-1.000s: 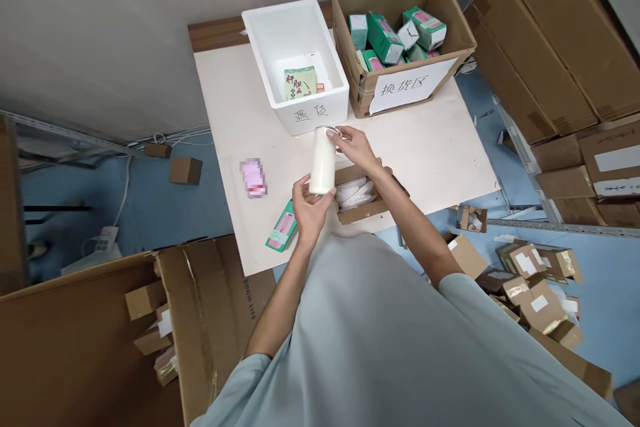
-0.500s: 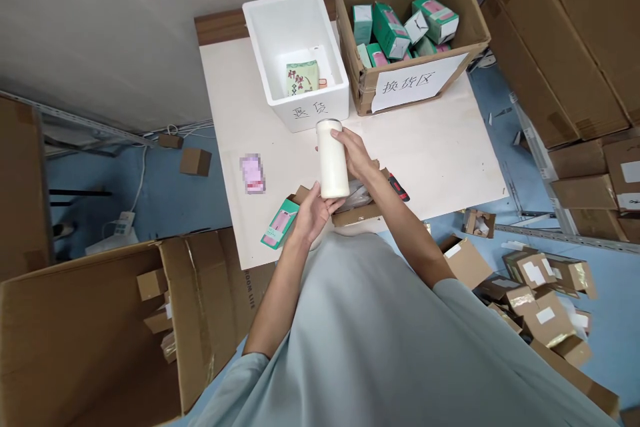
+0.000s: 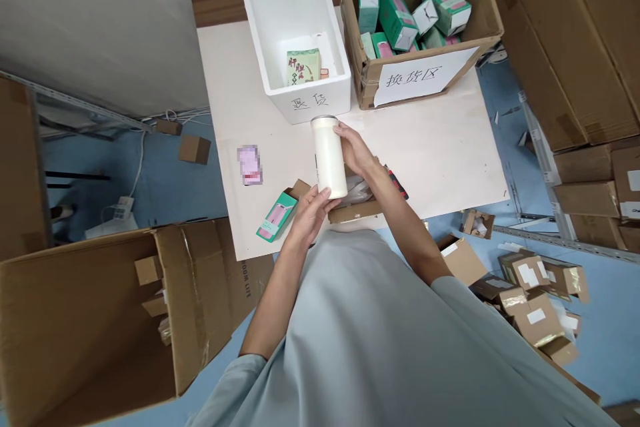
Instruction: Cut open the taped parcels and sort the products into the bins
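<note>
A cream-white cylindrical bottle with a grey rim is held nearly upright above the table. At its lower end, my left hand grips the base, thumb on the front. My right hand is closed on the upper right side, its fingers partly behind the bottle. Left of my left hand lies a green and pink box with its flap raised. Below the bottle, partly covered by my arms, is an open cardboard box with clear plastic wrap inside.
A white foam box holding a green booklet stands at the back, beside a large carton of green boxes. A pixelated pink item lies on the left. A red and black tool is near my right forearm. Cartons litter the floor.
The bottle has shifted slightly left and turned, with dark marking now showing at its left edge. My left thumb has moved onto the bottle's front. The camera view has shifted a little.
</note>
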Available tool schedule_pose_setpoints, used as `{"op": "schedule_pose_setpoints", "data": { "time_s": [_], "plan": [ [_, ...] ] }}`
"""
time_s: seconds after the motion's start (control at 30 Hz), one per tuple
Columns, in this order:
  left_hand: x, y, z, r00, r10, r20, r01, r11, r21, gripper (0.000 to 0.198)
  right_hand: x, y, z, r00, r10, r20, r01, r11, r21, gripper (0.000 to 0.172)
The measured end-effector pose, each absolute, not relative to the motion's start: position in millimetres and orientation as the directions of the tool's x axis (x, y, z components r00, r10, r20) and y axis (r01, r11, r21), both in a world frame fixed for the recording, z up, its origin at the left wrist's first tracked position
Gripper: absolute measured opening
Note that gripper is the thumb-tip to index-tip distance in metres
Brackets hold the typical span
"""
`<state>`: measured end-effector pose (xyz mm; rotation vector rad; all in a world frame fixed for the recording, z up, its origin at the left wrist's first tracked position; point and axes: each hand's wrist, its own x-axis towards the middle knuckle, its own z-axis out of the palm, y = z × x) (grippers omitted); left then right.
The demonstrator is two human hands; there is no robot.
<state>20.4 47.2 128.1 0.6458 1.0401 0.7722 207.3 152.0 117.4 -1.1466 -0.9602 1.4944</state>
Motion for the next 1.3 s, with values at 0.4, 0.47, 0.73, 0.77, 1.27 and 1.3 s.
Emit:
{"op": "schedule_pose_setpoints", "data": {
  "time_s": [0.4, 0.47, 0.73, 0.77, 1.27, 1.3],
  "plan": [
    [-2, 43, 133, -0.067, 0.996, -0.051, 0.543, 0.080, 0.836, 0.058, 203, 178, 120, 0.076, 0.979, -0.191, 0.047, -0.195, -0.980, 0.084],
    [-4, 40, 136, -0.054, 0.999, 0.003, 0.619, 0.031, 0.785, 0.058, 194, 175, 117, 0.086, 0.979, -0.184, 0.042, -0.188, -0.981, 0.082],
    [-19, 41, 135, 0.025, 0.996, 0.086, 0.748, -0.075, 0.660, 0.063, 181, 167, 107, 0.078, 0.963, -0.259, 0.023, -0.262, -0.965, 0.079],
    [-20, 41, 134, 0.030, 0.994, 0.103, 0.749, -0.091, 0.656, 0.064, 180, 167, 108, 0.069, 0.959, -0.274, 0.009, -0.276, -0.961, 0.078],
    [-48, 60, 133, 0.410, 0.693, -0.594, -0.390, 0.721, 0.572, 0.068, 156, 140, 113, 0.137, 0.932, -0.336, -0.520, -0.221, -0.825, 0.055],
    [-48, 59, 134, 0.461, 0.653, -0.601, -0.399, 0.757, 0.518, 0.068, 152, 135, 113, 0.144, 0.927, -0.346, -0.559, -0.212, -0.802, 0.055]
  ]
}}
